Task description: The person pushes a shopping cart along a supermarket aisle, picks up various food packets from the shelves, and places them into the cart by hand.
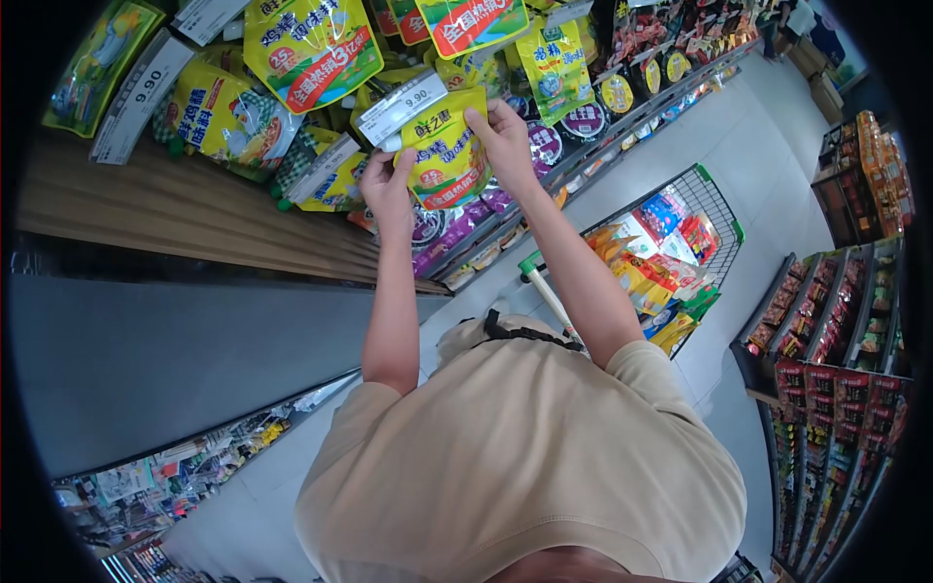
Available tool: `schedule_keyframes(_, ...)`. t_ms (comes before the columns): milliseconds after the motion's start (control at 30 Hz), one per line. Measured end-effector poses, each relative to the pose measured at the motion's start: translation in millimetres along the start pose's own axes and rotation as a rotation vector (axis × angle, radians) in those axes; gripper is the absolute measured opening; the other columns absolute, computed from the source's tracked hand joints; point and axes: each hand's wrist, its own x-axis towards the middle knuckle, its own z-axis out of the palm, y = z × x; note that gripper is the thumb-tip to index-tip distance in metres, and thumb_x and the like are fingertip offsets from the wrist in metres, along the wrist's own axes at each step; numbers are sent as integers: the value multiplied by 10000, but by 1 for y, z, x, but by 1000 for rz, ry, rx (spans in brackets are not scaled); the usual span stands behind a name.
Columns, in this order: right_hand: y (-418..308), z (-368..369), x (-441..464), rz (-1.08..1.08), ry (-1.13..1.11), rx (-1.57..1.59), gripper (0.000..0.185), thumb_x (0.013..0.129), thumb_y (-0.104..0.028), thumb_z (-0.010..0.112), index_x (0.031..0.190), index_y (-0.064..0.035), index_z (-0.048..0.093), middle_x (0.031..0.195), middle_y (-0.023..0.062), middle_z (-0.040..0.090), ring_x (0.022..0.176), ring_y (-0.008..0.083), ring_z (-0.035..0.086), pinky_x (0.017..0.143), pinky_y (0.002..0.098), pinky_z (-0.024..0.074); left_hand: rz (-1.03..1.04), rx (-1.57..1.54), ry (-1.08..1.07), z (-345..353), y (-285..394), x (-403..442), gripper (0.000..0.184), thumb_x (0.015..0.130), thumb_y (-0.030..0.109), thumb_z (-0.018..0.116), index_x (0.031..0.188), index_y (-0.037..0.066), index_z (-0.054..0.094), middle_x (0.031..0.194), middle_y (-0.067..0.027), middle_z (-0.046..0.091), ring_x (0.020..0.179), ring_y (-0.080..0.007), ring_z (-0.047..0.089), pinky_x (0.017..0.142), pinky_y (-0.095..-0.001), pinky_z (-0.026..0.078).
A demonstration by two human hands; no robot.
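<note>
A yellow seasoning pouch (pixel 447 160) with a red band and a white spout is held up in front of the shelf. My left hand (pixel 391 189) grips its left edge, near the spout. At the upper right edge, my right hand (pixel 503 144) pinches the pouch between thumb and fingers. Just above it is a price tag (pixel 401 107) reading 9.90. Similar yellow pouches (pixel 311 49) hang and lie on the shelf around it, partly behind price tags.
A shopping cart (pixel 724 209) with several colourful packages stands to my right. Purple-lidded tubs (pixel 583 119) line the shelf past the pouches. Across the aisle are shelves of red packets (pixel 836 389) and stacked orange goods (pixel 875 175). A wooden shelf edge (pixel 194 214) runs at the left.
</note>
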Motion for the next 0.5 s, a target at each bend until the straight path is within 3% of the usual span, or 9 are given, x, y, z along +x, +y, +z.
schedule_keyframes(267, 7, -5, -39, -20, 124, 61, 185, 983, -179, 656, 1055, -11, 626, 956, 30, 698, 830, 64, 619, 750, 230, 488, -88, -11, -50, -6, -6, -22, 163, 912, -29, 687, 1052, -21, 605, 1095, -93, 655, 984, -134, 614, 881, -280, 497)
schedule_keyframes(333, 0, -7, -48, -29, 153, 37, 155, 982, -128, 645, 1046, 10, 620, 954, 45, 693, 841, 66, 618, 754, 231, 496, -92, -12, -73, -3, -2, -31, 165, 913, -35, 681, 1055, -19, 599, 1106, -96, 651, 994, -136, 614, 889, -285, 498)
schedule_keyframes(500, -14, -19, -69, -5, 219, 56, 157, 976, -123, 650, 1040, 17, 621, 948, 49, 688, 847, 63, 612, 750, 232, 492, -25, 78, -97, 11, 1, -56, 390, 917, -73, 642, 1247, 9, 451, 1270, -144, 563, 1163, -191, 556, 966, -322, 484)
